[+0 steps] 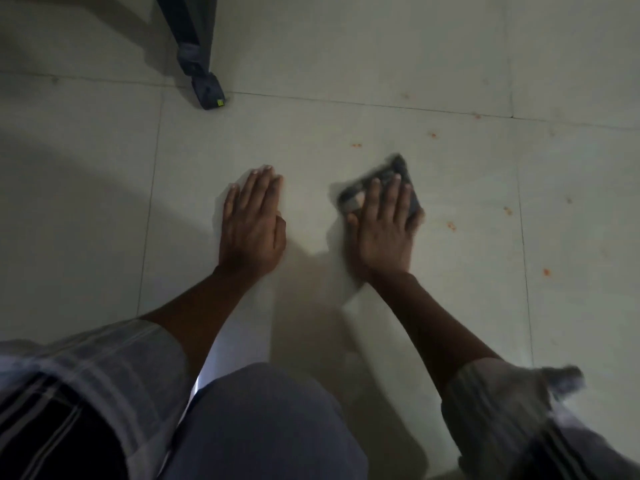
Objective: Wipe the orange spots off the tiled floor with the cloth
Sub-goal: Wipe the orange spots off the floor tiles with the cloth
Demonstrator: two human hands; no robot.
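Note:
My right hand (382, 225) presses flat on a dark grey folded cloth (393, 168) that lies on the pale tiled floor (311, 126). The cloth sticks out beyond my fingertips and to their left. My left hand (252, 220) rests flat on the bare tile, fingers together, holding nothing. Small orange spots dot the floor: one beyond the cloth (356, 145), one further right (433, 135), one near the grout line (477, 116), and several to the right of my right hand (451, 226), (508, 210), (546, 271).
A dark furniture leg with a wrapped foot (207, 91) stands on the floor at the upper left. Grout lines cross the tiles. My knee (263, 417) and striped sleeves fill the bottom of the view.

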